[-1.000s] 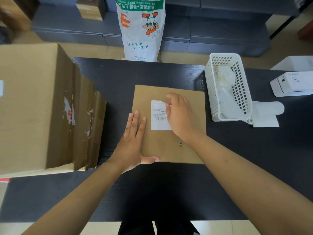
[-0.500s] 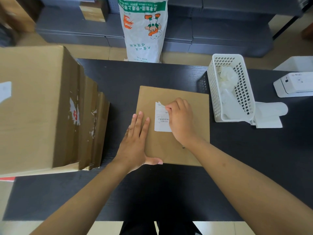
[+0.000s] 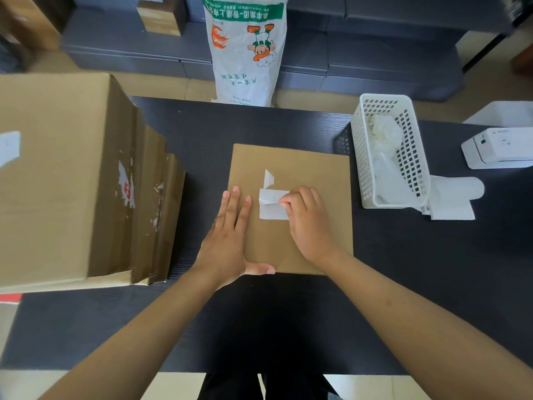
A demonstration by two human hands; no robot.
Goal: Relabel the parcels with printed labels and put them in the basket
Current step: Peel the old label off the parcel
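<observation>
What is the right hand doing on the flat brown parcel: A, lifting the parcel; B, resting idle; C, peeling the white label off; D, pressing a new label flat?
C: the right hand pinches the white label, whose upper part is folded back off the parcel.

A dark wood-grain tabletop point(image 3: 288, 319) fills the middle of the frame; a flat brown parcel point(image 3: 314, 174) lies at its centre; a large cardboard box point(image 3: 57, 180) stands at the left; a white perforated basket point(image 3: 409, 157) sits right of centre, with loose white label sheets point(image 3: 452, 197) just beside it; a white label printer point(image 3: 499, 147) rests at the right edge.
</observation>
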